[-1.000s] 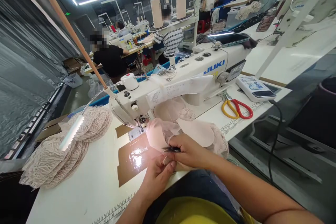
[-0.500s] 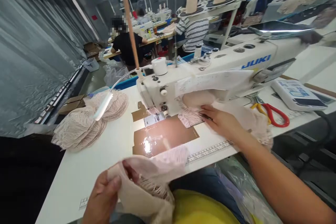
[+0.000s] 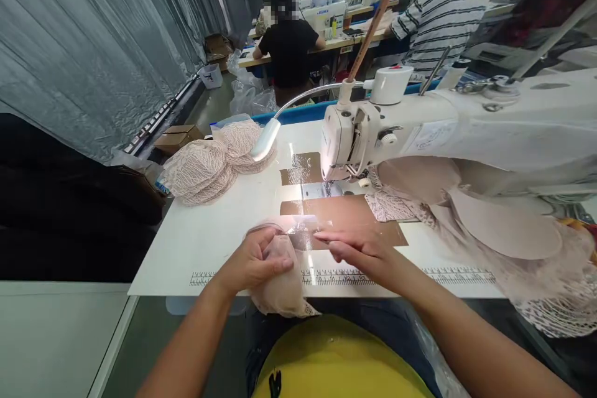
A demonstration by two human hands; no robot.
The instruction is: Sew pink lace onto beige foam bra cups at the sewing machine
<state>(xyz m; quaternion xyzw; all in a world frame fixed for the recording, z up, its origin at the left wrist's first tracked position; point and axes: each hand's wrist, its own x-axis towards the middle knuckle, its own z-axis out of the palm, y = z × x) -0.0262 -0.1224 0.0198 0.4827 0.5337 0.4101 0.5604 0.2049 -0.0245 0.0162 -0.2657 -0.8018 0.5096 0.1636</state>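
Note:
My left hand (image 3: pixel 256 261) is closed on a pale pink fabric piece (image 3: pixel 282 289), which hangs over the table's front edge. My right hand (image 3: pixel 359 249) is just right of that piece, over the brown plate (image 3: pixel 336 208); its fingers are close together at the tips, and what they hold, if anything, is too small to make out. Behind both hands stands the white sewing machine (image 3: pixel 405 124), its needle area lit. More pink lace and fabric (image 3: pixel 508 224) lies under the machine arm and drapes off the table at the right.
Stacks of lace pieces (image 3: pixel 200 168) lie on the left of the white table (image 3: pixel 163 255). A lamp (image 3: pixel 265 140) on a bent neck hangs near them. Two people sit at tables behind. A ruler strip (image 3: pixel 359 277) runs along the front edge.
The view has swung left. My right hand has left the fabric by the machine arm and come beside my left hand. The piece in my left hand now sits farther in over the table.

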